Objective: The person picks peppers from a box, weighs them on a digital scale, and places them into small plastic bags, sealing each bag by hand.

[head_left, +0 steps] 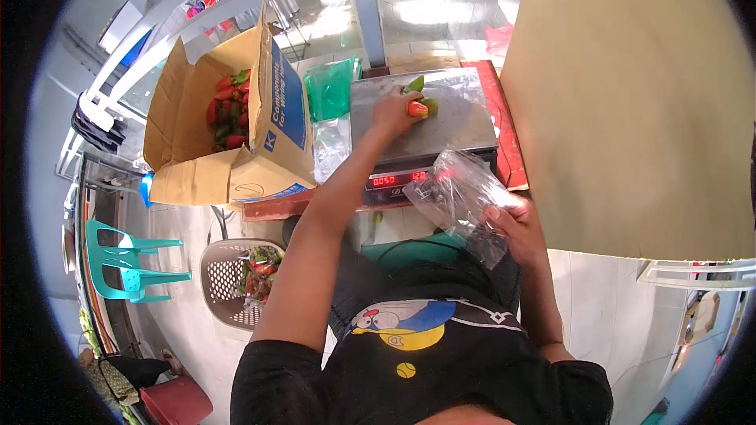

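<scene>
My left hand (391,113) reaches over the steel plate of a digital weighing scale (465,130), its fingers closed around a few peppers. A red-orange pepper (417,109) and a green pepper (414,85) stick out past the fingers; how many lie under the palm is hidden. In front of the scale's lit red display, my right hand (516,224) pinches a clear plastic bag (465,197). The bag hangs loose and crumpled, partly over the scale's front edge.
Left of the scale, an open cardboard box (272,138) holds red and dark green peppers (228,110). Green plastic bags (329,86) lie between them. A perforated basket (222,271) with bagged peppers stands on the floor. A tan panel (630,110) rises close on the right. A teal chair (130,264) is far left.
</scene>
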Available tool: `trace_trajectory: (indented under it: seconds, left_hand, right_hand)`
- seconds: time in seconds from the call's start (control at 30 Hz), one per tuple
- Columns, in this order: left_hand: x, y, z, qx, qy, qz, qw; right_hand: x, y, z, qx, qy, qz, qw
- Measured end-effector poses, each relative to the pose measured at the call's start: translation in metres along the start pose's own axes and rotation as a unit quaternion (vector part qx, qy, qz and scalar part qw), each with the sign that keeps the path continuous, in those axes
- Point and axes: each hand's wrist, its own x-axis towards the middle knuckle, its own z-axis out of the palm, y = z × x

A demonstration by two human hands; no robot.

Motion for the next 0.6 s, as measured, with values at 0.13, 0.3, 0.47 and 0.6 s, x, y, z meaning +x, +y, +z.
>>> trace_trajectory:
  seconds: [0.13,0.3,0.47,0.6]
  left_hand:
    - [-0.006,0.002,-0.004,0.076,0.107,0.069,0.989]
    - [-0.007,-0.005,-0.012,0.038,0.046,0.056,0.997]
    - [-0.004,-0.009,-0.019,0.050,-0.006,0.048,0.998]
    - [-0.002,-0.010,-0.019,0.076,0.005,0.046,0.996]
  right_hand:
    - [0.007,-0.001,0.010,-0.003,0.010,0.004,1.000]
    - [0.011,-0.004,0.012,-0.046,-0.001,0.013,0.999]
    - [0.014,-0.003,0.013,-0.047,0.000,0.008,0.999]
    - [0.016,-0.002,0.017,-0.050,0.002,-0.001,0.999]
